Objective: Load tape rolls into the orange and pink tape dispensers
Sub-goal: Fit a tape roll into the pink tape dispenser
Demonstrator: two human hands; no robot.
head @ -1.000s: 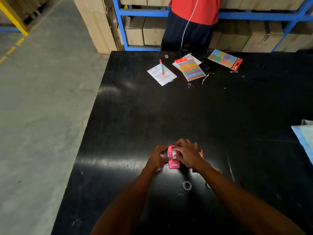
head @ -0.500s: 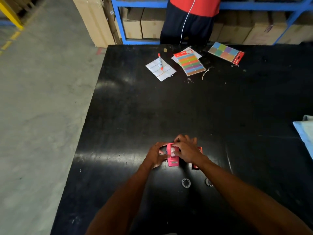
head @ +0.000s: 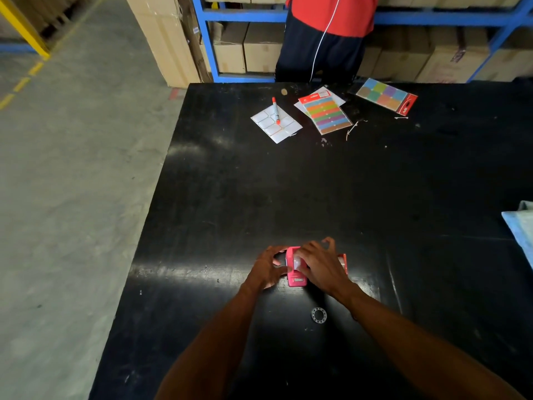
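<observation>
Pink dispenser (head: 294,272) on counter (head: 375,197) stays clamped btwn left hand (head: 269,269) & right hand (head: 321,267), barely shifted vs. before; loading apparently unfinished.

The desk (head: 375,197) had a black, glossy top that threw back pale glare and showed scuffs and white specks. The pink tape dispenser (head: 294,280) looked like smooth, shiny plastic, and the orange tape dispenser (head: 343,260) beside it seemed the same. A small ring (head: 318,314) on the desk looked clear and ridged. The white sticker sheet (head: 276,126) was glossy paper, and the two coloured label packs (head: 327,114) (head: 386,96) looked wrapped in shiny film. The marker (head: 276,110) appeared plastic. A pale blue cloth (head: 520,226) looked soft and matt. The floor (head: 72,168) was rough, matt concrete, the boxes (head: 261,51) matt cardboard, the shelving frame (head: 245,15) blue-painted metal.
</observation>
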